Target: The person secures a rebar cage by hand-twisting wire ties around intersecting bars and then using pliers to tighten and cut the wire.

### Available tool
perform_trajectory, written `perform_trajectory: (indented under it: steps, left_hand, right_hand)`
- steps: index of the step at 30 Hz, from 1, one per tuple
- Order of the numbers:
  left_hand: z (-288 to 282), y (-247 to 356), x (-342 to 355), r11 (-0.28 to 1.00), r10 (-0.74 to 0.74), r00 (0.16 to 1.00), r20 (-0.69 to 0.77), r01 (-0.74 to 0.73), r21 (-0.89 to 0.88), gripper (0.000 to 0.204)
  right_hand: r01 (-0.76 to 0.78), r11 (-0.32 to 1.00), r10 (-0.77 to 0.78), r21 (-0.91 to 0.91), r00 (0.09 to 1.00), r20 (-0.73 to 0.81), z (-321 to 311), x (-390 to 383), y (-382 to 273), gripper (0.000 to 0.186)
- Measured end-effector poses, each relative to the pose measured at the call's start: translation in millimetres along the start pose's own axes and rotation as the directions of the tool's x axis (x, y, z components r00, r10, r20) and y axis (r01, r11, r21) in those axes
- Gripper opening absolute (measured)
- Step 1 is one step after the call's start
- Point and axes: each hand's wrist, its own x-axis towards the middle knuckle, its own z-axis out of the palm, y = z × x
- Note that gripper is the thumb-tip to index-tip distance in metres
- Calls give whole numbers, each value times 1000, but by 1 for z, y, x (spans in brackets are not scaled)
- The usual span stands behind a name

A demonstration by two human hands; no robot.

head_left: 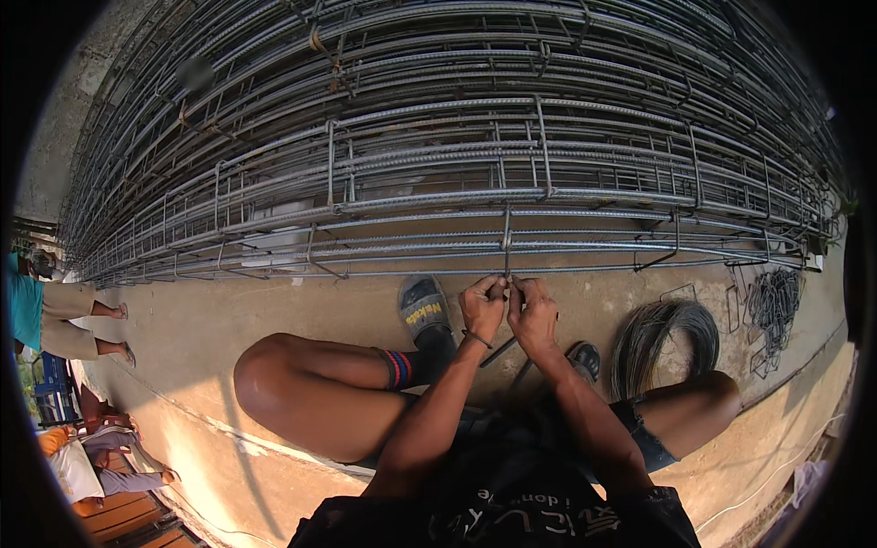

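Observation:
Both hands meet at the near lower edge of a steel rebar cage [411, 195], where a square stirrup [507, 233] crosses the long ribbed bars. My left hand [483, 306] is closed, thumb and fingers pinched together by the stirrup's lower end. Just beside it, my right hand [533, 312] is closed in a similar pinch, fingertips almost touching the left ones. Whatever lies between the fingertips is too small and covered to make out. Below the hands, a dark thin bar [498, 353] shows between my forearms.
Stacked rebar cages [438, 64] fill the far side. At right lie a coil of dark wire [662, 342] and a heap of bent stirrups [773, 306]. My sandalled foot [423, 306] rests near the cage. Two people, one in a teal shirt [27, 301], are at far left.

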Motion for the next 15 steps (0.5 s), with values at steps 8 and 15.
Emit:
perform_trajectory:
  steps: [8,15]
  left_hand:
    - [-17,9,4,982,-91,971,221,125,-143,19]
    - [-28,16,13,919,-237,937,256,302,-254,27]
  right_hand:
    - [-198,948,231,249,967,-110,21,-11,-9,7]
    - [-572,723,510,388,820,258,2,2,-7,8]
